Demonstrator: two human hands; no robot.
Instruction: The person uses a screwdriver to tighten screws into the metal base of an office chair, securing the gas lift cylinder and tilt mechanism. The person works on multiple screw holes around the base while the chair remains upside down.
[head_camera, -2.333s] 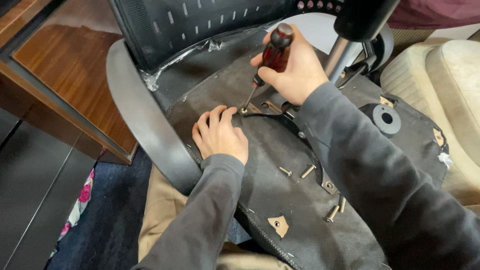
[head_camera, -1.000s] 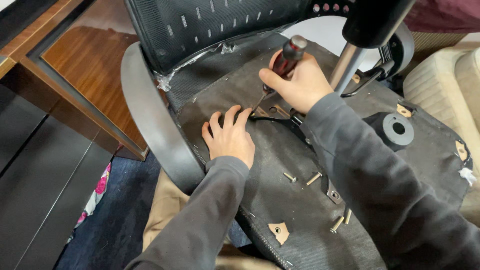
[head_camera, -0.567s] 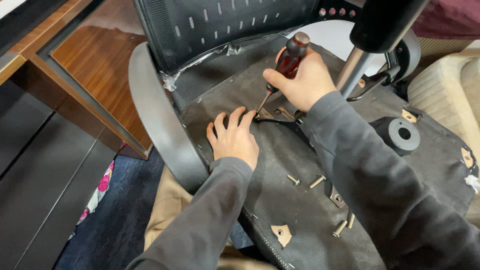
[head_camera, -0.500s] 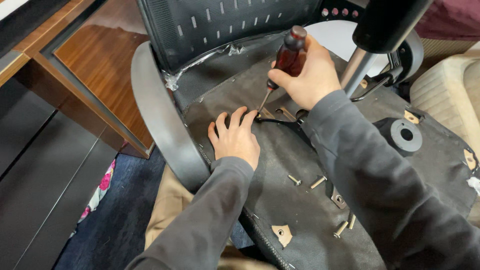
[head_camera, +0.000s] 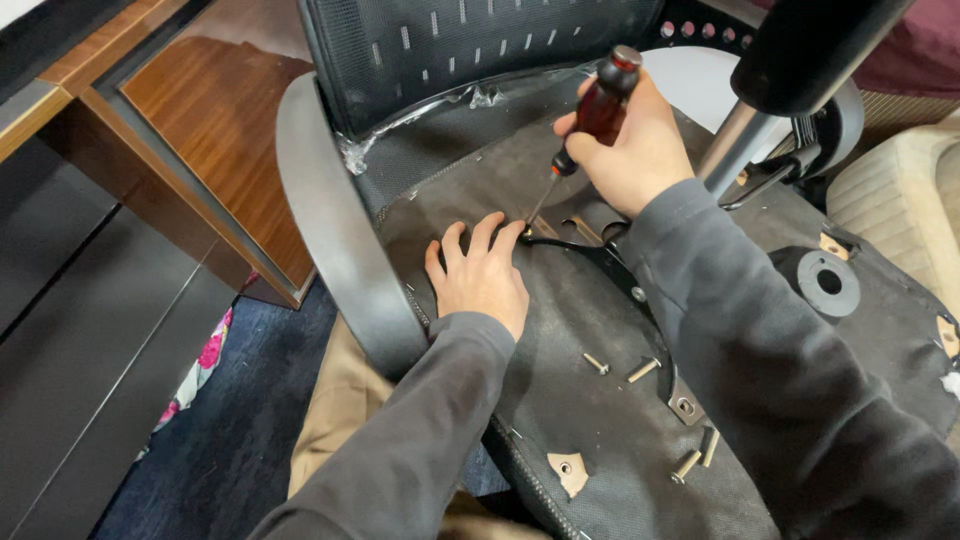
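From the head camera we see our right hand wrapped tight around the red-handled screwdriver, its tip down at the black metal bracket on the upturned chair seat underside. Our left hand lies open and flat on the fabric, fingertips beside the tip, holding nothing. Loose bolts lie near our right sleeve.

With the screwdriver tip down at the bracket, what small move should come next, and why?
Probably turn the red-handled screwdriver in place: the right hand grips its handle, its tip sits at the black metal bracket's end, and the left hand lies flat beside it.
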